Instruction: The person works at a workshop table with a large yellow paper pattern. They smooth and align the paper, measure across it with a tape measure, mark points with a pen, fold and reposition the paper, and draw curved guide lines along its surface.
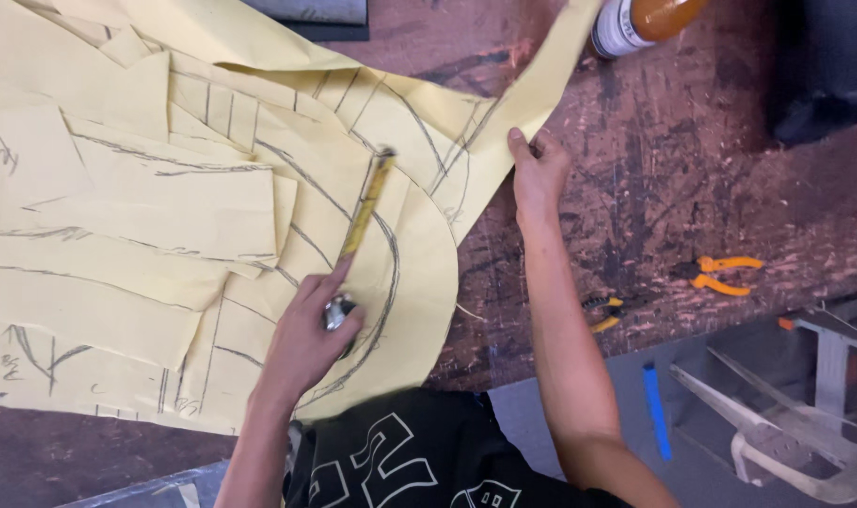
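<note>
Yellow pattern paper [165, 216] covers our scarred wooden surface [673, 179].
Left hand [306, 339] grips a tape measure [365, 209]; right hand [537, 174] pinches the paper's edge.

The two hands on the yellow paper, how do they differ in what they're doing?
The left hand grips a yellow tool lying along a curved pencil line; the right hand holds no tool. The left hand sits mid-sheet, while the right hand pinches the yellow paper at its edge over the scarred wooden table. Both touch the paper.

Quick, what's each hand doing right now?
Left hand: closed on a tape measure lying along the yellow paper.
Right hand: pinching the paper's edge.
</note>
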Demonstrator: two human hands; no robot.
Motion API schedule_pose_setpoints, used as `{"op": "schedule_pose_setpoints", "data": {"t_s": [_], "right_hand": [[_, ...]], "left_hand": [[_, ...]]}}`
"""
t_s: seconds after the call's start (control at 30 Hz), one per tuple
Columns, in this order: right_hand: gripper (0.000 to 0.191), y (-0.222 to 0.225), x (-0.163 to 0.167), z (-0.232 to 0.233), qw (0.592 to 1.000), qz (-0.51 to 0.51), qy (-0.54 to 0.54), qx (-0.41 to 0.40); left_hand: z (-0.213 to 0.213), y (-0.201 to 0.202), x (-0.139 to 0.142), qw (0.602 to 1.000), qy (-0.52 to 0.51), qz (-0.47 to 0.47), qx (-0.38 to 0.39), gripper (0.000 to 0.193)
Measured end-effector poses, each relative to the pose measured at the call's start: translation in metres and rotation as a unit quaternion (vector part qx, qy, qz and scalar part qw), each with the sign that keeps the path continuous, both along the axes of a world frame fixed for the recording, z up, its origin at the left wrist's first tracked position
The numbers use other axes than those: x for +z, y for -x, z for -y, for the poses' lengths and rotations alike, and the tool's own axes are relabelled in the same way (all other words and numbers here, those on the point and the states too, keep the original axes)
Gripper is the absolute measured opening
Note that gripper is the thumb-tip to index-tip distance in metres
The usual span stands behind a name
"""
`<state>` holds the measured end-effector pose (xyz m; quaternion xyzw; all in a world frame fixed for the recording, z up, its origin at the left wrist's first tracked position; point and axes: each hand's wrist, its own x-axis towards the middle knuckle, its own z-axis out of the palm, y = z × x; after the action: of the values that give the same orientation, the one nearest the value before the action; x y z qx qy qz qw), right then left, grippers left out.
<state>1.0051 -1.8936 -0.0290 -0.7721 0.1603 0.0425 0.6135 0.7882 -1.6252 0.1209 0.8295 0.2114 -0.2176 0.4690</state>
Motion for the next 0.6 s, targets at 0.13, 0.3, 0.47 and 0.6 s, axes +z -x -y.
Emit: {"op": "schedule_pose_setpoints", "data": {"t_s": [0.13,0.3,0.47,0.6], "right_hand": [[0.018,0.005,-0.002,0.003,0.999,0.034,0.007,0.025],[0.018,0.001,0.004,-0.001,0.997,0.033,0.069,0.012],[0.018,0.002,0.004,0.004,0.993,0.038,0.111,0.026],[0.019,0.003,0.000,0.007,0.994,0.047,0.097,0.029]], "left_hand": [[0.035,-0.038,-0.001,0.999,-0.001,-0.012,-0.051,0.072],[0.075,-0.089,-0.020,0.996,-0.027,-0.039,-0.074,0.077],[0.095,-0.103,-0.032,0.993,-0.055,-0.068,-0.075,0.078],[0.102,-0.105,-0.036,0.990,-0.076,-0.093,-0.080,0.079]]}}
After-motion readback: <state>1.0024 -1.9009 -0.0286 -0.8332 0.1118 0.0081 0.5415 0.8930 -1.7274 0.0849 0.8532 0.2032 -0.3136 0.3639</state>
